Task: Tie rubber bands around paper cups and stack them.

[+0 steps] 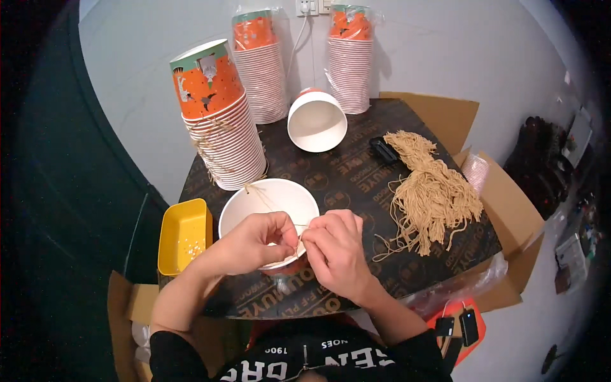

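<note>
The left hand [254,239] and the right hand [336,248] meet at the near right edge of a round white-lined paper bucket with an orange outer wall [231,215]. The bucket stands just under and to the left of the fingers, its mouth facing up. On each hand the thumb and forefinger are drawn together and seem to pinch a thin tan cord [257,189], a strand of which shows between them; the exact grip at the tips is too small to make out.

The cord also hangs at the far rim, beyond the left fingers, so that end seems secure enough to bear a gentle pull. For good work here, the left fingers would best steady the rim while the right ones guide the strand, keeping it taut without bending the paper (a light wall like this probably creases easily). Pinching close to the rim should give finer control than gripping far along the strand.

The loose bundle of tan cords [439,200] lies on the dark printed tabletop [353,184], well to the right of the fingers, and its stray ends are best left out of the way.
</note>
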The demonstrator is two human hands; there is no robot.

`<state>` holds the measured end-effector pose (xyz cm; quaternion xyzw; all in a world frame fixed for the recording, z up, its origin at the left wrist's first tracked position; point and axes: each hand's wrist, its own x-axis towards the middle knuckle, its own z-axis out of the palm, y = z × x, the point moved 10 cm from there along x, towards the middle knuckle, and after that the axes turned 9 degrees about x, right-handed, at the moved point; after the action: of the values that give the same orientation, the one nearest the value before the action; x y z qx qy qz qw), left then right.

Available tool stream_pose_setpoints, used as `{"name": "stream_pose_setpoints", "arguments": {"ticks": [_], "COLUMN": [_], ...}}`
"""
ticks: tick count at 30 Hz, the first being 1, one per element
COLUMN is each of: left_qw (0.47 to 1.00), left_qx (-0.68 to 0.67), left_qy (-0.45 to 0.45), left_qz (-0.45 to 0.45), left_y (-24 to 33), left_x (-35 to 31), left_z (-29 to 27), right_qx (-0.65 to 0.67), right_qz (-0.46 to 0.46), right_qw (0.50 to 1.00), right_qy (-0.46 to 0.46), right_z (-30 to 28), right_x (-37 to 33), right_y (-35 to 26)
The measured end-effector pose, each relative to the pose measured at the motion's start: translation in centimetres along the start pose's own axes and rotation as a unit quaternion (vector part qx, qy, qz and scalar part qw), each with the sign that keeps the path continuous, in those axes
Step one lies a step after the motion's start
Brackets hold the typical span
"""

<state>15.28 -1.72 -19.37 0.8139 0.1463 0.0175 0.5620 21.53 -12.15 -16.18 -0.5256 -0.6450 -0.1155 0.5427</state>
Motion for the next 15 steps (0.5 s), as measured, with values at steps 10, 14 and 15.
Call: {"name": "stream_pose_setpoints", "arguments": {"ticks": [10,14,15], "left_qw": [0.934,0.894,0.894], "left_qx": [0.283,0.350,0.350], "left_qy": [0.180,0.225,0.225], "left_qz": [0.126,0.164,0.165], "left_y": [4.2,5.1,5.0], "left_x": [-2.3,-3.0,-3.1], "left_z": [0.4,0.5,0.5], "right_qx": [0.016,0.014,0.013], "right_qz": [0.004,0.002,0.000], "right_qw": [1.000,1.000,1.000], "right_qy": [0.007,0.005,0.001], "right_z": [0.0,0.0,0.0], "right_x": [0.0,0.0,-0.1], "right_y": [-0.1,-0.1,-0.2]}}
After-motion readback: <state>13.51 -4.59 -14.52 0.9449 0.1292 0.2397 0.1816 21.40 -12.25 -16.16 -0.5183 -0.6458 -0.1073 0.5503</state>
